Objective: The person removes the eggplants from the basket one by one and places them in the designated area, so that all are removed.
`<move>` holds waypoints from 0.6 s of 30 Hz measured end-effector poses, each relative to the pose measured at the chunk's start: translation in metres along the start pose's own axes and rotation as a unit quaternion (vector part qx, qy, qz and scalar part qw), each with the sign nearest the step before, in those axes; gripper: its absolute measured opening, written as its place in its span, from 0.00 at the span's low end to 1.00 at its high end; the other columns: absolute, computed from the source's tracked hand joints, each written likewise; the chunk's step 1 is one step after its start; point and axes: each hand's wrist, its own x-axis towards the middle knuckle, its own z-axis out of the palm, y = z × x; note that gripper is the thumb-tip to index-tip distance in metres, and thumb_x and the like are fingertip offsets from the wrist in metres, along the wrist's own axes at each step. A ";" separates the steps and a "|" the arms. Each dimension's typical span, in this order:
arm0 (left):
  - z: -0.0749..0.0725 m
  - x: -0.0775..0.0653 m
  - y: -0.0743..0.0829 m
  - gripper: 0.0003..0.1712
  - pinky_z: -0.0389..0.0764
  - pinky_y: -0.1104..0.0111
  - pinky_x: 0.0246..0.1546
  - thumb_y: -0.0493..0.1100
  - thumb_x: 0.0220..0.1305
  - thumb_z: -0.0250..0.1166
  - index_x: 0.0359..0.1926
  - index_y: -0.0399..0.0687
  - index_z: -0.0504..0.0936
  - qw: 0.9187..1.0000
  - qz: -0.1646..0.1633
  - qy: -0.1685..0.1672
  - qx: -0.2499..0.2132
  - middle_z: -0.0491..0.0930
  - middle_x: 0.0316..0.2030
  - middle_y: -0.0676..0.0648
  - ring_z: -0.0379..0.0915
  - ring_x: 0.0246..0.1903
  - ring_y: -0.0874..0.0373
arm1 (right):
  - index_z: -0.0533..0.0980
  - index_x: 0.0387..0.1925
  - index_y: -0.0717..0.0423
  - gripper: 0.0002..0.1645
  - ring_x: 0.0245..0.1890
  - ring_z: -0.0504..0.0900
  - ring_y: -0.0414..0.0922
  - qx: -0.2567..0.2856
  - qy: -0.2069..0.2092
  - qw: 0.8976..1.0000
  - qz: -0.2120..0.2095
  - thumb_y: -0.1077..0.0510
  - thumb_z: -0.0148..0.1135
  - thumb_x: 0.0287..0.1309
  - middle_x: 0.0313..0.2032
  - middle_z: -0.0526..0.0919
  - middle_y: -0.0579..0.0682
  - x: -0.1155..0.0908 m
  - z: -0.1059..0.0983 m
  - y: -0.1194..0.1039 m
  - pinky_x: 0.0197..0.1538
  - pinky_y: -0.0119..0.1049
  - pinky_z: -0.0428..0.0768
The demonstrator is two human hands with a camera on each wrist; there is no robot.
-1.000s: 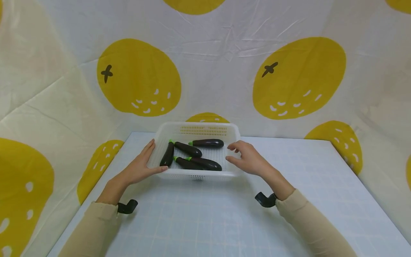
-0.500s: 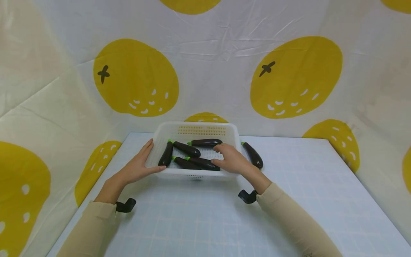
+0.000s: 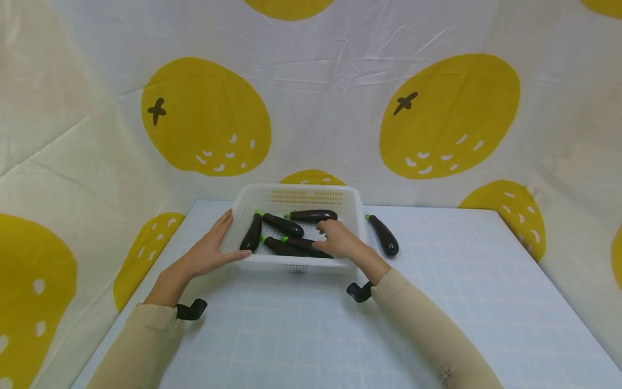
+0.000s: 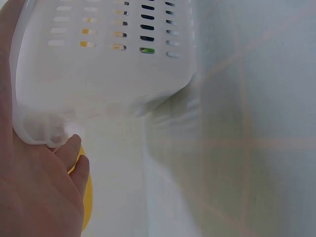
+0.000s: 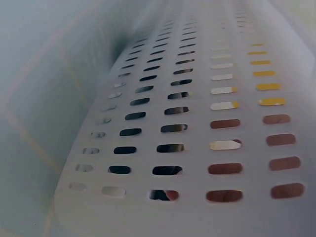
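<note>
A white plastic basket (image 3: 272, 261) with slotted walls holds several dark eggplants (image 3: 284, 225). My left hand (image 3: 210, 254) grips its left front corner, thumb over the front rim and fingers along the left side; the left wrist view shows the palm against the outer wall (image 4: 89, 74). My right hand (image 3: 340, 240) reaches over the right part of the basket with bent fingers, thumb apart from them. It hovers at the right end of a front eggplant (image 3: 303, 247), partly covering it. The right wrist view shows the slotted front wall (image 5: 197, 143), with skin and dark eggplant behind the slots.
One eggplant (image 3: 384, 236) lies on the table to the right of the basket, its green stem toward the back. The light blue checked table (image 3: 291, 335) meets a wall cloth (image 3: 325, 124) printed with yellow fruit right behind the basket.
My right hand has moved left from the basket's right edge to above the front eggplants, bringing the eggplant on the table into sight. The left hand and basket have stayed in place.
</note>
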 end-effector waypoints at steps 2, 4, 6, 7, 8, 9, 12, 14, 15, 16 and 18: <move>0.000 0.000 0.000 0.73 0.51 0.34 0.72 0.76 0.57 0.66 0.82 0.49 0.33 1.000 -0.001 -0.002 0.001 0.30 0.82 0.47 0.37 0.79 0.38 | 0.74 0.59 0.73 0.29 0.56 0.81 0.60 0.002 -0.013 1.000 0.006 0.57 0.67 0.65 0.54 0.82 0.66 0.001 0.001 0.000 0.60 0.51 0.79; 0.001 -0.001 0.000 0.72 0.50 0.34 0.72 0.77 0.57 0.66 0.82 0.48 0.33 1.000 -0.002 -0.005 0.002 0.30 0.82 0.48 0.37 0.80 0.39 | 0.75 0.59 0.74 0.28 0.56 0.81 0.60 0.000 -0.030 0.999 0.013 0.57 0.67 0.65 0.54 0.82 0.67 0.003 0.003 -0.001 0.60 0.51 0.79; 0.001 -0.001 -0.001 0.72 0.50 0.35 0.72 0.77 0.57 0.65 0.83 0.49 0.33 1.000 -0.003 -0.006 0.006 0.30 0.82 0.49 0.36 0.80 0.39 | 0.75 0.58 0.73 0.27 0.55 0.81 0.59 -0.005 -0.047 0.999 0.020 0.56 0.66 0.66 0.53 0.83 0.66 0.005 0.006 0.000 0.59 0.51 0.80; 0.000 -0.001 -0.002 0.71 0.50 0.35 0.72 0.77 0.58 0.64 0.83 0.49 0.33 1.000 -0.002 -0.006 0.010 0.30 0.82 0.49 0.37 0.80 0.39 | 0.76 0.57 0.73 0.26 0.55 0.82 0.59 -0.007 -0.054 0.998 0.024 0.56 0.66 0.67 0.53 0.83 0.65 0.006 0.007 0.000 0.59 0.51 0.80; 0.000 -0.002 -0.002 0.71 0.50 0.34 0.72 0.78 0.58 0.63 0.83 0.49 0.33 1.000 -0.002 -0.005 0.013 0.30 0.82 0.49 0.37 0.80 0.39 | 0.77 0.57 0.72 0.25 0.54 0.82 0.58 -0.010 -0.057 0.998 0.026 0.56 0.66 0.67 0.52 0.83 0.65 0.007 0.008 0.000 0.58 0.51 0.80; 0.000 -0.002 -0.002 0.70 0.51 0.34 0.72 0.78 0.59 0.63 0.83 0.50 0.33 1.000 -0.002 -0.004 0.017 0.30 0.82 0.49 0.38 0.80 0.39 | 0.78 0.55 0.72 0.24 0.53 0.82 0.57 -0.014 -0.060 0.998 0.027 0.56 0.65 0.67 0.51 0.84 0.64 0.008 0.009 0.000 0.58 0.50 0.80; -0.001 -0.001 -0.002 0.70 0.51 0.34 0.72 0.79 0.59 0.61 0.83 0.51 0.32 1.000 -0.001 0.001 0.023 0.31 0.82 0.49 0.38 0.79 0.39 | 0.80 0.51 0.69 0.19 0.46 0.83 0.52 -0.016 -0.064 0.997 0.035 0.57 0.65 0.67 0.46 0.85 0.60 0.011 0.010 0.000 0.53 0.47 0.81; -0.001 -0.001 -0.002 0.70 0.51 0.34 0.72 0.79 0.59 0.61 0.82 0.51 0.32 1.000 -0.002 0.002 0.020 0.31 0.82 0.49 0.38 0.79 0.39 | 0.81 0.48 0.67 0.16 0.41 0.82 0.50 -0.018 -0.068 0.997 0.038 0.57 0.66 0.67 0.42 0.86 0.57 0.011 0.010 0.000 0.49 0.45 0.81; -0.001 -0.001 -0.002 0.71 0.51 0.34 0.72 0.79 0.58 0.62 0.82 0.50 0.32 1.000 -0.002 0.002 0.018 0.31 0.82 0.48 0.38 0.79 0.39 | 0.82 0.47 0.66 0.15 0.39 0.81 0.48 -0.018 -0.072 0.996 0.041 0.57 0.66 0.67 0.41 0.86 0.56 0.011 0.010 0.000 0.47 0.44 0.81; 0.000 -0.001 -0.001 0.71 0.51 0.34 0.72 0.79 0.58 0.62 0.82 0.50 0.32 1.000 -0.002 0.002 0.014 0.31 0.82 0.48 0.38 0.79 0.39 | 0.82 0.46 0.66 0.15 0.38 0.80 0.47 -0.018 -0.075 0.996 0.043 0.57 0.66 0.67 0.40 0.86 0.55 0.011 0.010 0.000 0.46 0.44 0.80; 0.001 -0.001 -0.001 0.71 0.51 0.33 0.71 0.79 0.57 0.63 0.83 0.50 0.32 1.000 -0.003 0.001 0.009 0.31 0.82 0.48 0.38 0.79 0.38 | 0.83 0.46 0.65 0.14 0.36 0.79 0.46 -0.018 -0.079 0.996 0.043 0.56 0.67 0.67 0.39 0.85 0.54 0.010 0.010 0.000 0.45 0.43 0.80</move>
